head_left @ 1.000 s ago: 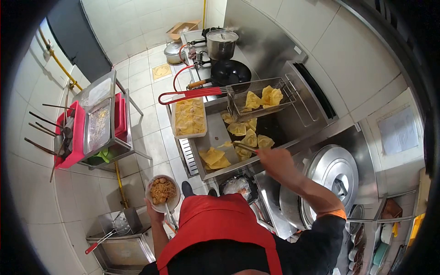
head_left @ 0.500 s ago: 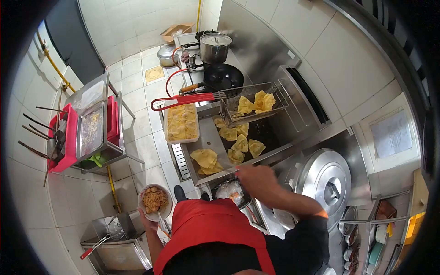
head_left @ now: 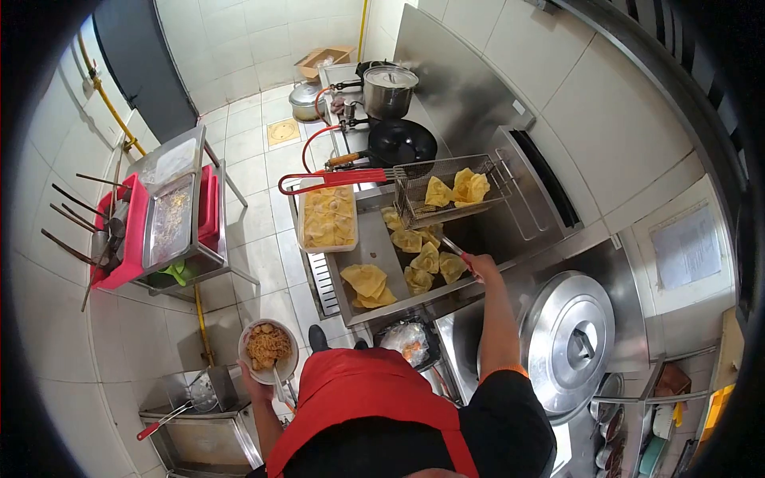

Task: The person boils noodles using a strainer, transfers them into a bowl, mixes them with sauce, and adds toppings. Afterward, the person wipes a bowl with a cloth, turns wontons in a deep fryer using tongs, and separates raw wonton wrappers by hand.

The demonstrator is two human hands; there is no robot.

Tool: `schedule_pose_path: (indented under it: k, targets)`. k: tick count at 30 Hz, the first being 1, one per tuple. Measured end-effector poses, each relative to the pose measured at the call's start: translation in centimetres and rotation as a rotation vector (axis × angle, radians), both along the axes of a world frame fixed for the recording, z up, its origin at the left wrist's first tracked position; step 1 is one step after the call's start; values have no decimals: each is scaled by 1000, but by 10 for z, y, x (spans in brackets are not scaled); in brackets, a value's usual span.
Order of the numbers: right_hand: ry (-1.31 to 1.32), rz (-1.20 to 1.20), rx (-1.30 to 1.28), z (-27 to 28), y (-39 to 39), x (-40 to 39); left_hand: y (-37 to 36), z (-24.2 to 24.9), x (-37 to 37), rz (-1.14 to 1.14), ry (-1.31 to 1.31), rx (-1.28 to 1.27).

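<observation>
My left hand (head_left: 256, 385) holds a white bowl (head_left: 249, 360) of shredded brown food (head_left: 268, 344); a pale spoon (head_left: 279, 385) leans in it. My right hand (head_left: 481, 268) is closed round the red handle of a slim metal utensil (head_left: 454, 248), whose far end reaches among folded yellow wrappers (head_left: 426, 258) in the fryer. I cannot tell what kind of utensil it is. Above the fryer sits a wire frying basket (head_left: 414, 209) with a red handle, holding more fried wrappers (head_left: 470, 186). Flat yellow wrapper sheets (head_left: 368, 285) lie on the fryer's metal side ledge (head_left: 374, 239).
A plastic tub (head_left: 303, 231) of yellow wrapped pieces stands left of the fryer. Behind are a black wok (head_left: 402, 143) and a lidded pot (head_left: 390, 97). To the right is a large lidded steel pot (head_left: 575, 315). A metal trolley (head_left: 219, 251) with a pink bin (head_left: 131, 259) stands left.
My right hand has moved forward and right, from the fryer's front edge to over the fryer, bringing the utensil among the wrappers. The left hand keeps hold of the bowl. The view has shifted slightly.
</observation>
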State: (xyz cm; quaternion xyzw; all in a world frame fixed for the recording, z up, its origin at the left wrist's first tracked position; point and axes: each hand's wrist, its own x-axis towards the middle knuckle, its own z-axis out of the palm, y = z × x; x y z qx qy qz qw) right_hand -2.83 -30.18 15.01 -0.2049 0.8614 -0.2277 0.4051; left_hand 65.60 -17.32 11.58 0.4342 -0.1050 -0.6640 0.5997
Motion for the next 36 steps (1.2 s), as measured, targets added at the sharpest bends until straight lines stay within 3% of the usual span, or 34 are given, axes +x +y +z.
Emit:
schedule_pose_path:
  k: [4, 7, 10, 13, 16, 19, 22, 30, 33, 36]
  targets:
    - [-72, 44, -149, 9, 6, 7, 1, 7, -3, -36, -8, -26]
    - [233, 207, -219, 41, 30, 12, 0, -3, 1, -17, 21, -10]
    - [702, 402, -326, 77, 62, 12, -1, -14, 5, -14, 78, -1]
    - [893, 456, -268, 139, 91, 36, -2, -16, 4, -56, 155, -10]
    - [1019, 606, -269, 162, 111, 39, -8, -10, -1, -104, 173, -45]
    - [951, 721, -311, 170, 119, 59, -14, -6, -5, -122, 133, -52]
    - [913, 870, -531, 146, 113, 82, -21, -7, -7, -142, 89, -83]
    - [877, 1175, -525, 69, 63, 133, -26, 9, -15, -178, 58, -134]
    - [891, 1158, -534, 82, 63, 137, -22, 9, -16, -168, 54, -149]
    - [836, 1167, -337, 129, 71, 127, -12, 4, -12, -125, 42, -94]
